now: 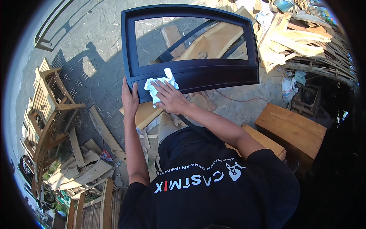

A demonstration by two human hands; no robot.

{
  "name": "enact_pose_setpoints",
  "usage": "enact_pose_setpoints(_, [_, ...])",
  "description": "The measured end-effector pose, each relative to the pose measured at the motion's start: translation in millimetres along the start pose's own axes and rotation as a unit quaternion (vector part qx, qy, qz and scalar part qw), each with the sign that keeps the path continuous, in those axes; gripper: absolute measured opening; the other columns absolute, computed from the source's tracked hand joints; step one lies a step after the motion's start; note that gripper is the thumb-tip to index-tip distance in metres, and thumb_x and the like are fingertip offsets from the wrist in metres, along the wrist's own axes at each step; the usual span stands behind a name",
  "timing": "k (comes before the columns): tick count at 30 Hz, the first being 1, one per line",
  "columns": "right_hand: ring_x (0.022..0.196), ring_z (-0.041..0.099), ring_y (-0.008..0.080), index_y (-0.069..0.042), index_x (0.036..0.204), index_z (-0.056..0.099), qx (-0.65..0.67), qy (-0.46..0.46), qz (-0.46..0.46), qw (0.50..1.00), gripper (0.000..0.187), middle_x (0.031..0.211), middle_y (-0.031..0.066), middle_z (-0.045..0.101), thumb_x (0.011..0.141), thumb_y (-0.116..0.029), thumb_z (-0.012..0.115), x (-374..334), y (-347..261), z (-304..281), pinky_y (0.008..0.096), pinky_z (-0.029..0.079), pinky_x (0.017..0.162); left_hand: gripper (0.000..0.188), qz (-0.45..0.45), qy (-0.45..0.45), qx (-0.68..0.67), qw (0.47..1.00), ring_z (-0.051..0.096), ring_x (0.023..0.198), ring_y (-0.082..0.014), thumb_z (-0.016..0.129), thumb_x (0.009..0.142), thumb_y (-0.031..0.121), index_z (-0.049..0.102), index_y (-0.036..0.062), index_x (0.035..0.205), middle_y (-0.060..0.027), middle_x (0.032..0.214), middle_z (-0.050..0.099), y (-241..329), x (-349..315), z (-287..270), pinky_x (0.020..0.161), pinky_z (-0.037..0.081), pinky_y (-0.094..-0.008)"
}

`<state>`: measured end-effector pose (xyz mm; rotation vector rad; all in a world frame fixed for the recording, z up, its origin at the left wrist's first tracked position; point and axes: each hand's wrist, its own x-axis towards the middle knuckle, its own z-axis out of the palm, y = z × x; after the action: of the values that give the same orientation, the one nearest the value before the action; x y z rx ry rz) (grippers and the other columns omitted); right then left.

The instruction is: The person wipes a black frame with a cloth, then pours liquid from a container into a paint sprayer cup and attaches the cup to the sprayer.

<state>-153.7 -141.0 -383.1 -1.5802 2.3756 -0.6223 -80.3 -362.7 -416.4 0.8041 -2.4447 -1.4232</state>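
A dark-stained wooden frame (pixel 217 73), with a wide opening above a solid lower panel, is held up in front of me. At its lower left corner my left hand (pixel 130 99) grips the edge, the thumb on the near face and the fingers along the outer side. My right hand (pixel 171 99) presses a crumpled white cloth (pixel 151 89) against the left part of the lower panel. Some of the cloth sticks out beyond the fingertips, and part is hidden under the palm. Through the opening a light wooden slab (pixel 213 37) shows.
Slatted wooden benches (pixel 47 89) stand at the left, with loose boards (pixel 105 131) near them. Scrap wood (pixel 301 42) is heaped at the far right. Brown wooden boxes (pixel 291 124) sit to my right, and a thin reddish cord (pixel 244 100) crosses the ground.
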Motion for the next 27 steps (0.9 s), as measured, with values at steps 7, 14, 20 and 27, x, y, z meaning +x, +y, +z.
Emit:
enact_pose_setpoints(7, [0.148, 0.034, 0.0461, 0.003, 0.124, 0.06, -0.171, 0.213, 0.364, 0.891, 0.041, 0.158, 0.0253, 0.041, 0.105, -0.034, 0.055, -194, 221, -93, 0.0594, 0.028, 0.119, 0.064, -0.038, -0.048, 0.07, 0.996, 0.057, 0.131, -0.0413, 0.051, 0.11, 0.036, 0.036, -0.0056, 0.155, -0.0323, 0.141, 0.057, 14, 9, -2, 0.108, 0.044, -0.045])
enact_pose_setpoints(14, [0.127, 0.061, 0.0411, 0.006, 0.11, 0.065, -0.09, 0.336, 0.319, 0.882, 0.022, 0.134, 0.0247, 0.064, 0.089, 0.008, 0.059, -216, 234, -101, 0.0468, 0.05, 0.107, 0.066, -0.144, -0.058, 0.094, 0.983, 0.061, 0.119, -0.0384, 0.048, 0.11, 0.045, 0.048, -0.0129, 0.142, -0.0305, 0.128, 0.064, 10, 21, -8, 0.105, 0.045, -0.0429])
enact_pose_setpoints(20, [0.111, 0.067, 0.0436, 0.001, 0.13, 0.063, 0.017, 0.435, 0.555, 0.709, 0.037, 0.121, 0.0238, 0.069, 0.106, -0.025, 0.052, -247, 371, -185, 0.0508, 0.052, 0.096, 0.064, -0.155, 0.004, 0.157, 0.975, 0.062, 0.11, -0.0331, 0.061, 0.105, 0.044, 0.055, -0.0122, 0.136, -0.0255, 0.122, 0.067, 54, 58, 19, 0.1, 0.046, -0.0429])
enact_pose_setpoints(27, [0.11, 0.07, 0.0379, -0.005, 0.132, 0.066, 0.125, 0.42, 0.504, 0.745, 0.037, 0.116, 0.0221, 0.073, 0.103, -0.027, 0.062, -171, 487, -225, 0.0441, 0.054, 0.093, 0.049, -0.185, 0.03, 0.156, 0.97, 0.065, 0.103, -0.0259, 0.071, 0.099, 0.025, 0.06, -0.0087, 0.133, -0.0185, 0.116, 0.07, 37, 75, 13, 0.095, 0.05, -0.0391])
